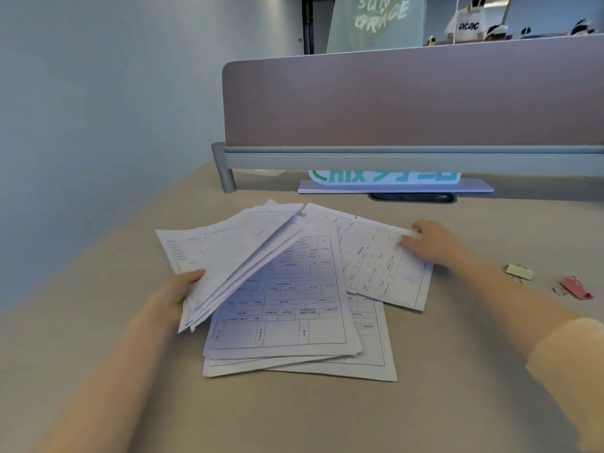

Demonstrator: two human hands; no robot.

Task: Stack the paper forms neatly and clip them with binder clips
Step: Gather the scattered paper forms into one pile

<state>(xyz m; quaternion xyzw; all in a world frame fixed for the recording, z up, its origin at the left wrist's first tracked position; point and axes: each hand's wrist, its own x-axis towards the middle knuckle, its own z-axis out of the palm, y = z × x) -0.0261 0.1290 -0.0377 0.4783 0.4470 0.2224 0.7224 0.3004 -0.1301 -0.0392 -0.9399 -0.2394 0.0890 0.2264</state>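
Several printed paper forms lie loosely fanned on the beige desk. My left hand (pixel 178 297) grips a bunch of forms (pixel 235 253) by its near left edge and holds it tilted above the flat pile (pixel 287 308). My right hand (pixel 431 245) rests with fingers on the far right corner of a single form (pixel 382 263) that lies askew at the right of the pile. A pale green binder clip (pixel 519 272) and a pink binder clip (pixel 575 288) lie on the desk to the right, apart from both hands.
A mauve desk divider (pixel 411 99) on a grey rail (pixel 392 158) stands behind the papers. Under it sits a white sign with green lettering (pixel 385 178) and a dark cable slot (pixel 411 197). The desk's left edge runs beside a grey wall.
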